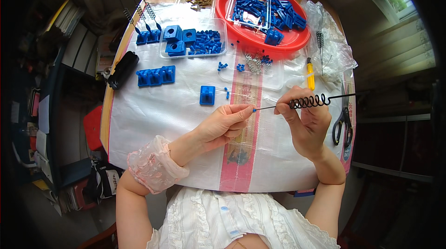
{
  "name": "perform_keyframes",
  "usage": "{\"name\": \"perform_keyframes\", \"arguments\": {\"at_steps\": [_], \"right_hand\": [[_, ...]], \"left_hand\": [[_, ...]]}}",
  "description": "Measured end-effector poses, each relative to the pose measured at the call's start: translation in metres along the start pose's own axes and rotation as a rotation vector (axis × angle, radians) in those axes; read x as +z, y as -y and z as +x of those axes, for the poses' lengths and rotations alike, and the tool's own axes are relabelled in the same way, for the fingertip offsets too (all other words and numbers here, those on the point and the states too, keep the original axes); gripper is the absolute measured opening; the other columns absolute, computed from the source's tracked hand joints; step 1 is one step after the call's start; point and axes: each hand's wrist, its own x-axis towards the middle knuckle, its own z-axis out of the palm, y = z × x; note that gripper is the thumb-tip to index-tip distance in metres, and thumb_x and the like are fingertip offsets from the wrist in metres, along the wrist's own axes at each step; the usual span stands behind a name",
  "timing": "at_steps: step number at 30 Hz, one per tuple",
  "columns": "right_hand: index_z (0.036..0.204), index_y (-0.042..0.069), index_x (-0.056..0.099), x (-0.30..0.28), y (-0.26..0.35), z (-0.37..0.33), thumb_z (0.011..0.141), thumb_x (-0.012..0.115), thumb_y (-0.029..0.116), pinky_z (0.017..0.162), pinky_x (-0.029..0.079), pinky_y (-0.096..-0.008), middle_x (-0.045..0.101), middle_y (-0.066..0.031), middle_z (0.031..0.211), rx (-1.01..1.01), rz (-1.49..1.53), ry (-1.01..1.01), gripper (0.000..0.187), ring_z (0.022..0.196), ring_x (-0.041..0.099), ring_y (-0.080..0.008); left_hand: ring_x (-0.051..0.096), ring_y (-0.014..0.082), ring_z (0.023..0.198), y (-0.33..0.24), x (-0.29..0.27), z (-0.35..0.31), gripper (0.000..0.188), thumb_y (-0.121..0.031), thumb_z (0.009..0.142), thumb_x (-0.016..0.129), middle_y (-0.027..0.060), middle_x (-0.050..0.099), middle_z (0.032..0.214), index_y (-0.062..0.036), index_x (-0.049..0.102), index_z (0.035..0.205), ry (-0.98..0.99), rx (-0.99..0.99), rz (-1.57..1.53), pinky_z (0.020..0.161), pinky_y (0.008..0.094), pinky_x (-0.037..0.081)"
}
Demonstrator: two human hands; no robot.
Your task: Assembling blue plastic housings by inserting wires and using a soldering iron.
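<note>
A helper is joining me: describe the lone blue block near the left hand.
On the white sheet, look just beyond the left hand. The blue block sits there, left of some tiny blue pieces. Unlike the row of blue blocks farther left, it stands alone.

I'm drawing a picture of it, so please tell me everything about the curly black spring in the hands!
The spring is dark and looks like metal, with a row of round loops and a straight piece at each end. It slants gently upward to the right, over the white cover. The right hand holds it near the loops; the left hand pinches a tiny blue piece at its left tip.
</note>
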Motion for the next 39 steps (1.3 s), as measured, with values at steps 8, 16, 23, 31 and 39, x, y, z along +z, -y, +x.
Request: {"name": "perform_keyframes", "arguments": {"at_steps": [8, 16, 23, 31, 39], "right_hand": [[0.095, 0.0, 0.07, 0.0001, -0.0014, 0.0002, 0.088, 0.078, -0.002, 0.06, 0.048, -0.0264, 0.071, -0.0063, 0.085, -0.024, 0.001, 0.01, 0.011, 0.068, 0.061, -0.0126], [0.096, 0.0, 0.07, 0.0014, -0.0021, -0.0002, 0.087, 0.079, -0.004, 0.059, 0.048, -0.0264, 0.07, -0.0065, 0.085, -0.037, -0.004, 0.008, 0.013, 0.068, 0.061, -0.0129], [0.096, 0.0, 0.069, -0.0012, 0.0008, 0.0007, 0.087, 0.078, -0.004, 0.06, 0.047, -0.0261, 0.07, -0.0059, 0.086, -0.037, 0.011, 0.02, 0.013, 0.07, 0.061, -0.0132], [0.095, 0.0, 0.069, -0.0006, 0.0017, 0.0006, 0.089, 0.078, -0.003, 0.06, 0.047, -0.0263, 0.07, -0.0063, 0.086, -0.035, 0.019, 0.013, 0.011, 0.069, 0.06, -0.0132], [0.095, 0.0, 0.069, 0.0006, 0.0002, -0.0008, 0.089, 0.078, -0.003, 0.06, 0.047, -0.0263, 0.071, -0.0061, 0.086, -0.025, 0.014, 0.017, 0.012, 0.07, 0.06, -0.0129]], "left_hand": [[0.023, -0.0012, 0.052, -0.0002, 0.0011, -0.0004, 0.017, -0.032, 0.107, 0.061, -0.0141, 0.033, 0.067, -0.0179, 0.063, 0.099, -0.005, 0.003, -0.005, 0.045, 0.0209, 0.017], [0.022, -0.001, 0.052, 0.0019, -0.0026, 0.0008, 0.016, -0.032, 0.107, 0.061, -0.0137, 0.033, 0.068, -0.0173, 0.064, 0.101, 0.009, 0.007, -0.018, 0.045, 0.0207, 0.017], [0.022, -0.0006, 0.052, -0.0002, -0.0001, -0.0005, 0.016, -0.032, 0.108, 0.06, -0.0137, 0.032, 0.067, -0.0168, 0.064, 0.102, -0.002, -0.002, 0.0, 0.045, 0.021, 0.017], [0.022, -0.0002, 0.052, 0.001, -0.0023, 0.0005, 0.016, -0.032, 0.108, 0.06, -0.0135, 0.032, 0.067, -0.0173, 0.065, 0.104, 0.006, -0.008, -0.002, 0.046, 0.0215, 0.018], [0.023, 0.0, 0.053, 0.0028, -0.0044, 0.001, 0.017, -0.032, 0.108, 0.06, -0.0132, 0.033, 0.067, -0.0167, 0.066, 0.106, 0.018, -0.004, -0.01, 0.045, 0.0216, 0.018]]}}
